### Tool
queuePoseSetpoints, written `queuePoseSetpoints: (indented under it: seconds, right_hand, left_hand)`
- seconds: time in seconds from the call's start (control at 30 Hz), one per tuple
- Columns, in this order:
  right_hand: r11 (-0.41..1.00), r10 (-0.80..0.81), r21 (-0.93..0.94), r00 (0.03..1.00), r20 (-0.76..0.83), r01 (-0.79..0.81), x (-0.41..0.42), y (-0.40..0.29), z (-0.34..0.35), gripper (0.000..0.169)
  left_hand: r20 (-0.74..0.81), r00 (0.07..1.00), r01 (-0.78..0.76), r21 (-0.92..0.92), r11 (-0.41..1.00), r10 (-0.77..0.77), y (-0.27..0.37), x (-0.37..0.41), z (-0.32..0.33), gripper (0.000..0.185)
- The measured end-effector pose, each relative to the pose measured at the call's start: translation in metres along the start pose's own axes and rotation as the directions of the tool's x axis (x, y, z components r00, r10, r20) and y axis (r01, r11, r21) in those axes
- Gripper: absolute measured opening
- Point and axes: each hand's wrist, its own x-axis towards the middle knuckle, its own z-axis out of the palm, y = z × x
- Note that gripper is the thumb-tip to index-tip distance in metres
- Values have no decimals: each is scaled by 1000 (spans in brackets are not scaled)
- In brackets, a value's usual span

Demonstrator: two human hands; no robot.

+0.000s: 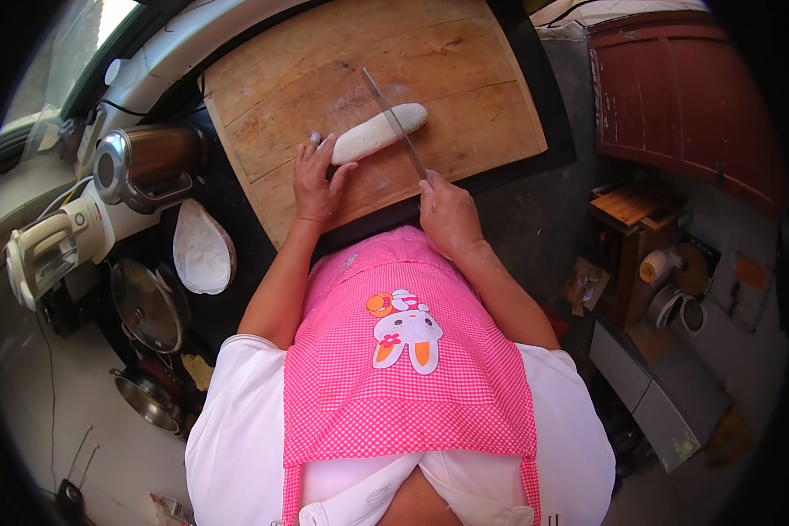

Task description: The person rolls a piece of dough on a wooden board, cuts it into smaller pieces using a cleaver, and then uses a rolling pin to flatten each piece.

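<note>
A thick roll of white dough (pixel 366 136) lies at a slant on a large wooden board (pixel 289 85). My right hand (pixel 450 209) is closed round the handle of a knife (pixel 394 118), whose long blade crosses the dough near its far right end; whether it has cut in, I cannot tell. My left hand (pixel 320 174) rests at the roll's left end, fingers spread, thumb beside the dough. A small whitish piece (pixel 315 138) shows by its fingertips. Some flour dusts the board.
Left of the board are a gourd-shaped scoop of flour (pixel 202 248), a metal kettle-like jug (pixel 148 164), a white blender-like appliance (pixel 59 243) and a glass pot lid (pixel 146 306). A red cabinet (pixel 684 98) and a small wooden table (pixel 634 204) stand at the right.
</note>
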Motion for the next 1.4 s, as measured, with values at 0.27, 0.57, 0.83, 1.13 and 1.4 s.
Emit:
queuePoseSetpoints:
  seconds: [0.27,0.57,0.83,1.13,1.4]
  right_hand:
    - [999,48,-25,998,46,-47,3,-1,4,35]
    - [998,-55,10,998,-26,55,-8,-11,2,35]
    - [998,-59,18,998,22,59,-11,-20,5,34]
    - [999,-26,-26,998,60,27,-5,-19,13,33]
    - [999,15,-49,994,110,-10,3,-20,17,34]
  left_hand:
    - [-11,1000,2,-8,1000,-2,-1,-1,2,61]
    - [-28,1000,-8,1,1000,8,0,0,1,61]
    - [-38,999,-17,-4,1000,17,0,-1,0,60]
    - [-34,999,-18,19,1000,19,-4,-3,3,61]
    - [-50,999,-21,4,1000,21,-4,0,1,60]
